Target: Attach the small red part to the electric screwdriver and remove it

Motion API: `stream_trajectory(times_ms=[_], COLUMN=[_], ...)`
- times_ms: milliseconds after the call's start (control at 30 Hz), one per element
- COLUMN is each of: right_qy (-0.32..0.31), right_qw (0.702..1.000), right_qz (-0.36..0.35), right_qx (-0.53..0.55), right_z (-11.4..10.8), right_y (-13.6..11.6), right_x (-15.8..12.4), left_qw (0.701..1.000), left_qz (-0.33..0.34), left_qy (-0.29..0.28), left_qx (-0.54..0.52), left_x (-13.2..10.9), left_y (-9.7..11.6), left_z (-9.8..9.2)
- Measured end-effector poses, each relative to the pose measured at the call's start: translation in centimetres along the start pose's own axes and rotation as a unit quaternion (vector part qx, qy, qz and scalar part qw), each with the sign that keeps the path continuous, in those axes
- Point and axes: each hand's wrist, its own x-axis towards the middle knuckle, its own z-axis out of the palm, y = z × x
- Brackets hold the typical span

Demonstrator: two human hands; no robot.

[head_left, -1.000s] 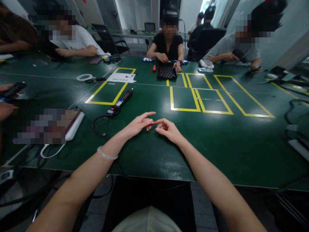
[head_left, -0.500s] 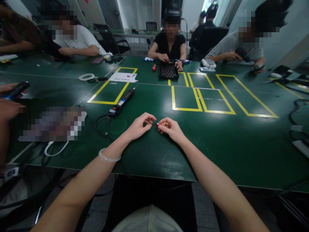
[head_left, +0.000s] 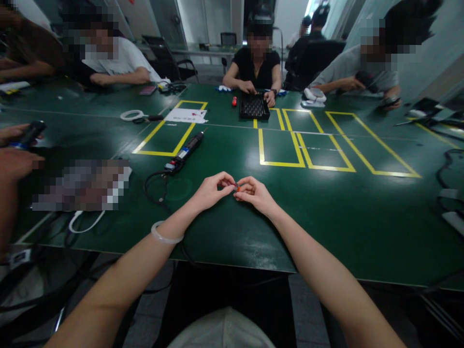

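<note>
Above the green table, both my hands meet fingertip to fingertip over a small red-and-orange part (head_left: 237, 189), too small to name more closely. My right hand (head_left: 256, 194) has it pinched between thumb and fingers, which cover most of it. Thumb and forefinger of my left hand (head_left: 216, 187) are closed at its left side and touch it. A pale bangle (head_left: 166, 234) circles my left wrist. To the left of my hands lies an electric screwdriver (head_left: 185, 151), with its black cable (head_left: 154, 179) curling onto the table.
Yellow tape rectangles (head_left: 282, 164) mark the green table (head_left: 326, 222). Across it, a co-worker's hands are at a black tray (head_left: 254, 107) beside a small red object (head_left: 234, 101). A white paper (head_left: 186, 115) lies left. Other people sit around; at far left a hand (head_left: 16, 159) holds a dark tool.
My left thumb and forefinger have closed and come right, onto the small part. In my right fingers, the part has turned and shows more orange.
</note>
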Motion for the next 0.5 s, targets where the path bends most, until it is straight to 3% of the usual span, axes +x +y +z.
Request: stream_trajectory(times_ms=[300,400,500], right_qy=[0.009,0.019,0.031], right_qw=[0.983,0.978,0.972], right_qz=[-0.064,-0.071,-0.085], right_qx=[-0.174,-0.193,-0.217], right_z=[0.1,-0.1,-0.3], right_y=[-0.4,-0.7,-0.7], right_x=[-0.7,-0.7,-0.6], left_qw=[0.999,0.991,0.943], left_qz=[-0.016,-0.002,-0.044], left_qy=[-0.020,0.039,0.155], left_qx=[0.028,0.128,0.291], left_x=[0.3,0.7,0.6], left_y=[-0.8,-1.9,-4.2], left_z=[-0.3,-2.5,-6.4])
